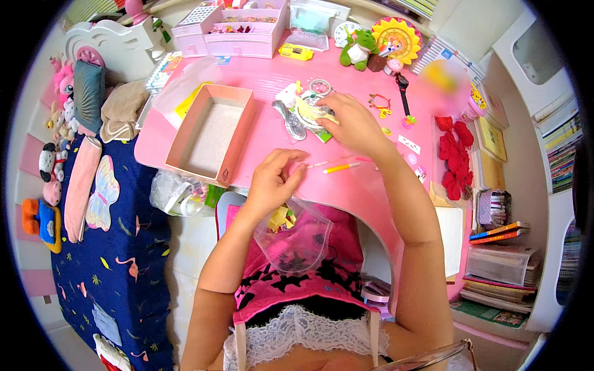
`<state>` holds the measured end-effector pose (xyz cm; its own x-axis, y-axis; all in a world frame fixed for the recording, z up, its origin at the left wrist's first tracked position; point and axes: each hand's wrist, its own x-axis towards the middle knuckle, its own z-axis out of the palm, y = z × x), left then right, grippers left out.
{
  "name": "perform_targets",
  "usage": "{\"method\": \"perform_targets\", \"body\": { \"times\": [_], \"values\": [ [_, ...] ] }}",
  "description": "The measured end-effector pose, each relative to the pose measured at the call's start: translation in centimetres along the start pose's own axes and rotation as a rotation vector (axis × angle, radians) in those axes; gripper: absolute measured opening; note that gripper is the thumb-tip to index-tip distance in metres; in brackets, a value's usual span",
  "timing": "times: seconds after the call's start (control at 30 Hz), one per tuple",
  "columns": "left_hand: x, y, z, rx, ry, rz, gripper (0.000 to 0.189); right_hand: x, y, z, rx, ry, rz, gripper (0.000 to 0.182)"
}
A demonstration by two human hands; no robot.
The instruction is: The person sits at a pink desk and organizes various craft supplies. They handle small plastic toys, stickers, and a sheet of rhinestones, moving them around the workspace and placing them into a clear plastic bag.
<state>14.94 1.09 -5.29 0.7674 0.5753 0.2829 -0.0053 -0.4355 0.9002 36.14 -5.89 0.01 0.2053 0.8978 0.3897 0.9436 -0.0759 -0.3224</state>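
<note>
My right hand (345, 121) reaches over a pile of small items at the middle of the pink desk, its fingertips on a pale yellow piece (310, 111); whether they pinch it I cannot tell. A bundled grey cable (290, 121), a round pink-centred trinket (320, 86) and a small white figure (288, 95) belong to the pile. My left hand (277, 178) rests at the desk's front edge, fingers curled, above a clear plastic bag (297, 241) with yellow scraps (280, 219) over my lap. Whether it grips the bag is hidden. A yellow pen (341, 168) lies between the hands.
An open pink box (241, 125) stands left of the pile. Farther back are a lilac organizer (241, 46), a yellow packet (295, 52) and a green plush toy (358, 51). To the right lie a bead bracelet (381, 103), a black watch (403, 95) and red fabric pieces (452, 160).
</note>
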Motion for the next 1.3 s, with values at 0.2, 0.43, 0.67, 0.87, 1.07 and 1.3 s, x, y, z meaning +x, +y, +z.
{"method": "perform_targets", "body": {
  "times": [0.2, 0.43, 0.67, 0.87, 1.07, 1.3],
  "values": [
    [0.0, 0.1, -0.2, 0.002, -0.007, -0.005, 0.025, 1.6, 0.3, 1.9, -0.102, -0.103, 0.024, 0.022],
    [-0.1, 0.0, 0.0, -0.010, -0.013, -0.033, 0.025, 1.8, 0.8, -2.3, 0.330, -0.031, 0.248, 0.027],
    [-0.2, -0.3, 0.0, 0.007, -0.005, 0.034, 0.025, 0.6, 2.7, -6.7, 0.887, -0.044, 0.572, 0.040],
    [-0.2, 0.3, 0.0, 0.007, -0.028, -0.046, 0.025, -2.0, 5.1, -6.8, 0.877, 0.014, 0.669, 0.039],
    [-0.2, -0.1, 0.6, 0.052, 0.028, 0.038, 0.023, -0.9, 13.3, -6.2, 0.339, 0.253, 0.479, 0.029],
    [-0.1, -0.1, 0.8, 0.072, 0.047, 0.039, 0.021, 2.9, 16.6, -5.0, 0.017, 0.158, 0.252, 0.022]
  ]
}}
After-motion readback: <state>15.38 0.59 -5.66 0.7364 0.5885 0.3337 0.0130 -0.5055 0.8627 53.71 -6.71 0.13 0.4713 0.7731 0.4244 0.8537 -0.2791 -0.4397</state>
